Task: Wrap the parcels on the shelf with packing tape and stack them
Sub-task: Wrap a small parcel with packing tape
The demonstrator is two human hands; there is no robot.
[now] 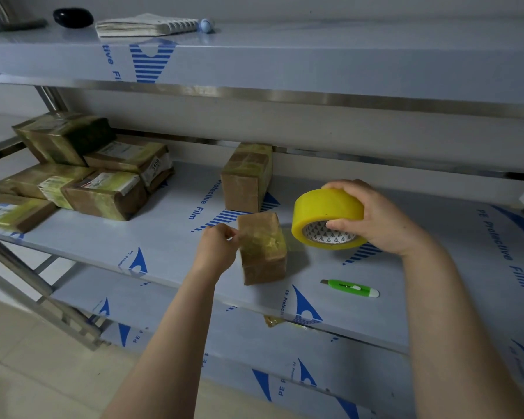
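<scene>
Parcel (262, 249) mid-wrap at the shelf's (170, 237) near edge

The left hand (217, 246) has its grip pinching the parcel's top left edge. The right hand (372, 219) has its grip curled round the yellow tape roll (327, 217), just right of it. A hard pull on the roll could tip or drag the light parcel, or wrinkle the tape. A green knife (350, 288) lies near right, an upright parcel (247, 178) stands behind, and the wrapped stack (82, 173) sits far left.

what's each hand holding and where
Right hand grips the yellow tape roll across its outer band, thumb at the core. Left hand pinches the near parcel at its upper-left edge.
</scene>
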